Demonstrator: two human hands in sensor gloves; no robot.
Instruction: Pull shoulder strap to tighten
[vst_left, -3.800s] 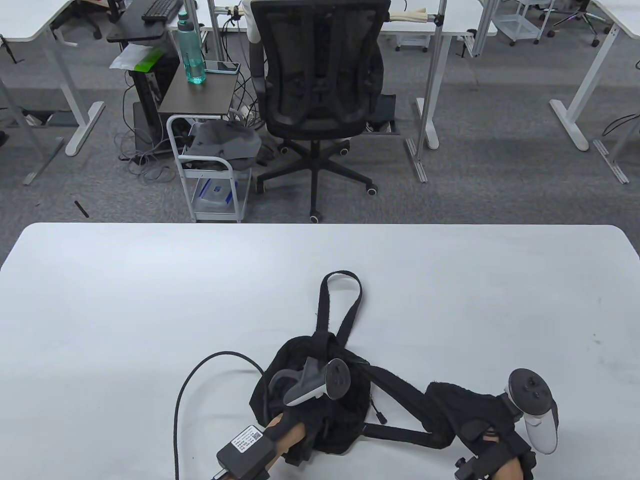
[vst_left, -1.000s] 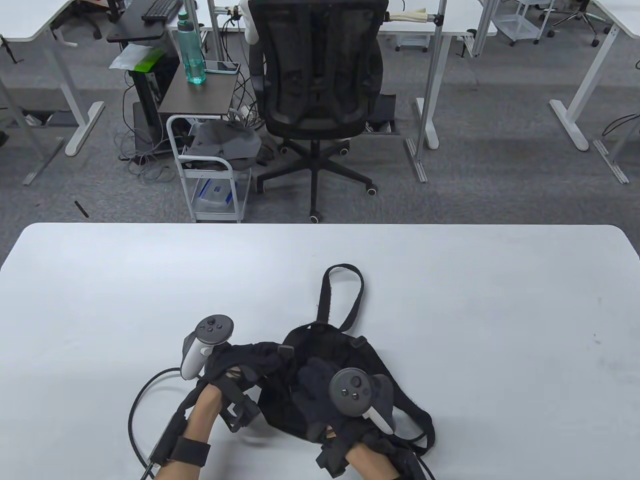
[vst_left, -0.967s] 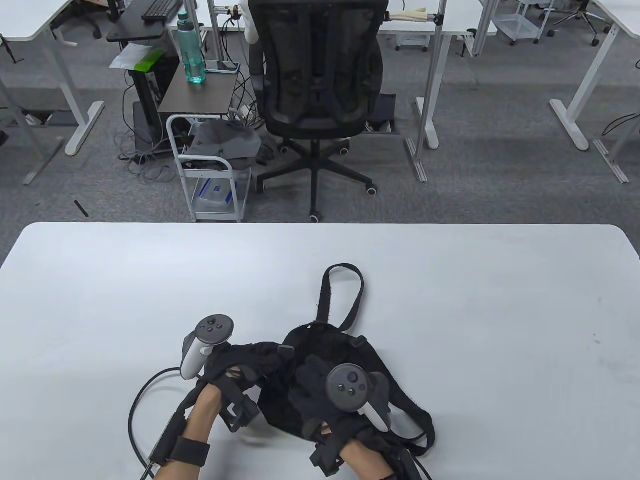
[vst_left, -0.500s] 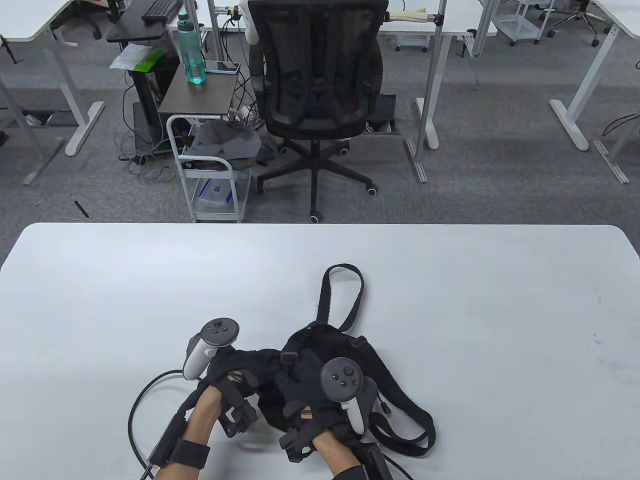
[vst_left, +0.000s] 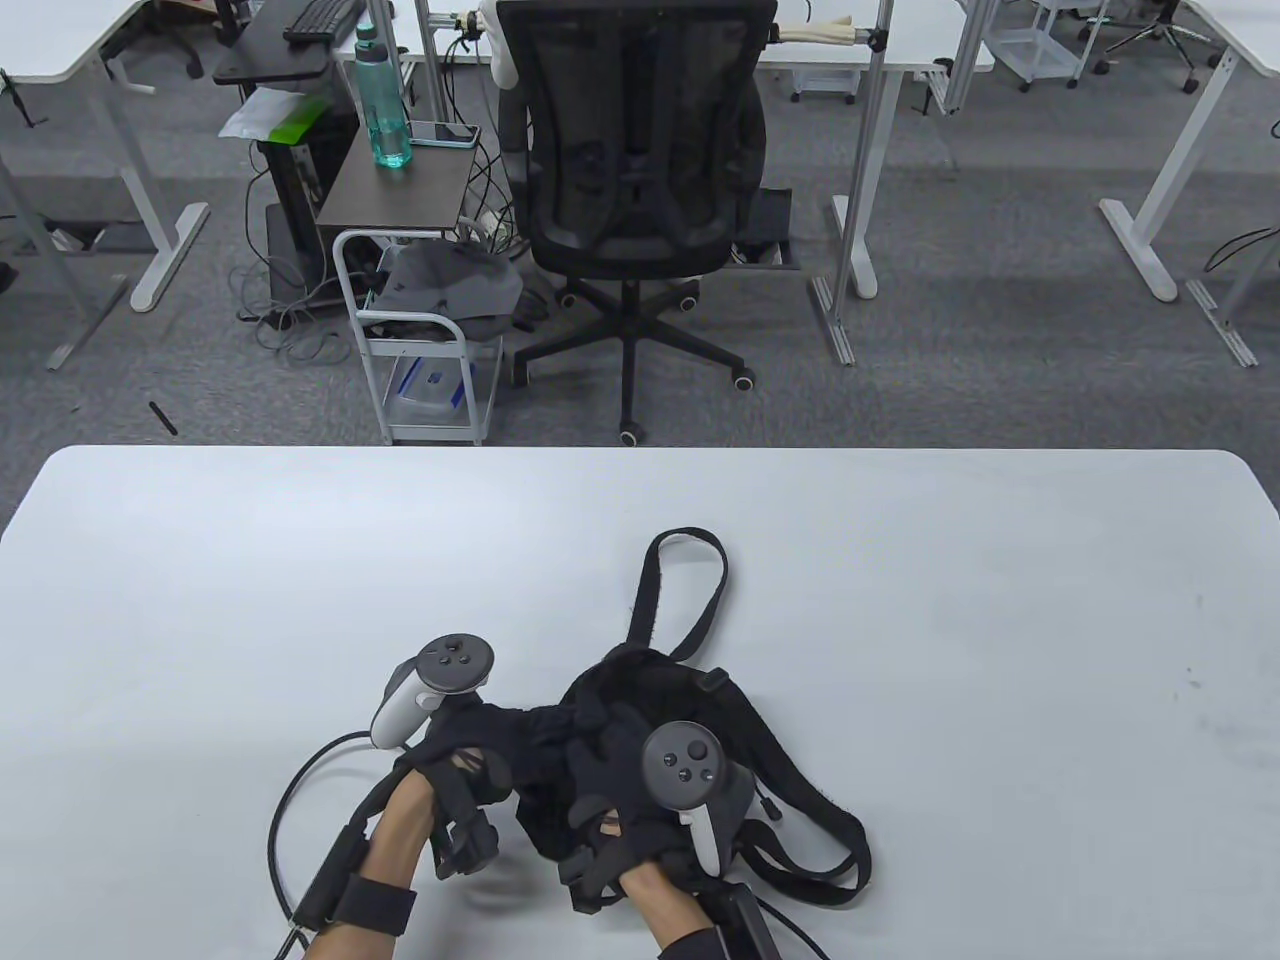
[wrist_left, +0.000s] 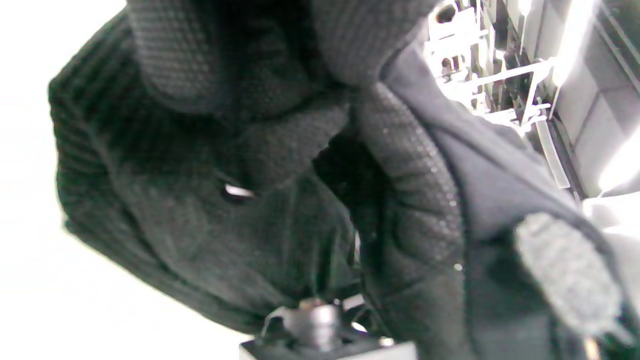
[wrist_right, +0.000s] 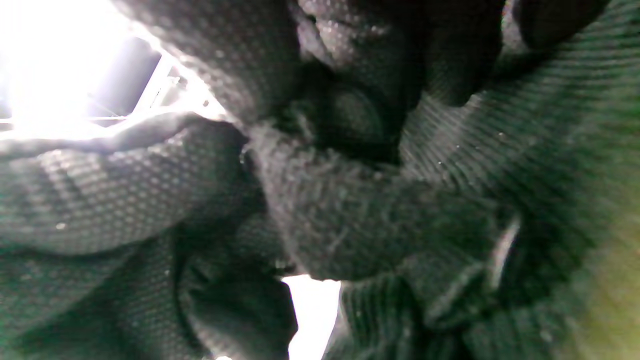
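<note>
My left hand (vst_left: 455, 765) grips the black bag (vst_left: 640, 720) to anchor it on the worktop (vst_left: 300, 560); my right hand (vst_left: 625, 800) seems clamped on its shoulder strap (vst_left: 820, 830), fingers together, ready to pull.

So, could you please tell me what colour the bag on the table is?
Black; the black fabric bag shows best in the table view.

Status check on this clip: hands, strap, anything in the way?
Both hands on the black bag: left hand grips fabric at its left edge, right hand bunched on its middle. Shoulder strap loops slack at right. Nothing blocking.
</note>
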